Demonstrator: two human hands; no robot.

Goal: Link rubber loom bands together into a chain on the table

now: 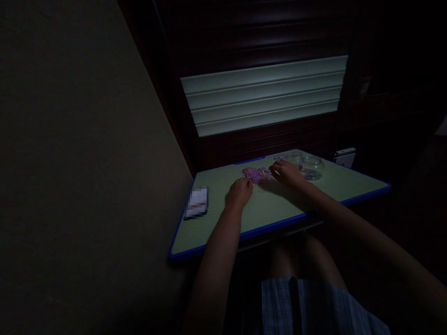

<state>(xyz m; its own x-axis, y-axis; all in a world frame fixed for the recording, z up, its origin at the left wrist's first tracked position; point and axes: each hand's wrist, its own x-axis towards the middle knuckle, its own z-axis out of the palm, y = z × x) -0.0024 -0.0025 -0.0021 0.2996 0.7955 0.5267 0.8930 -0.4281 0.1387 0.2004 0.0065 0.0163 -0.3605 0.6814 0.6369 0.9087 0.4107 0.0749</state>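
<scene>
A small pile of pink and purple bits [257,175] lies near the far side of a pale green table with a blue rim [265,229]. My left hand [239,191] rests on the table just in front of the pile, fingers curled as in a pinch; what it holds is too small and dark to name. My right hand [288,174] lies at the pile's right edge, fingers bent down onto the bits. Right of that hand stand two clear glass bowls [312,167], one with some coloured bits inside.
A small dark object with a blurred white label [196,203] lies at the table's left. A plain wall runs close along the left. A dark shuttered wall stands behind, a white device [345,156] by its base. My knees sit under the table.
</scene>
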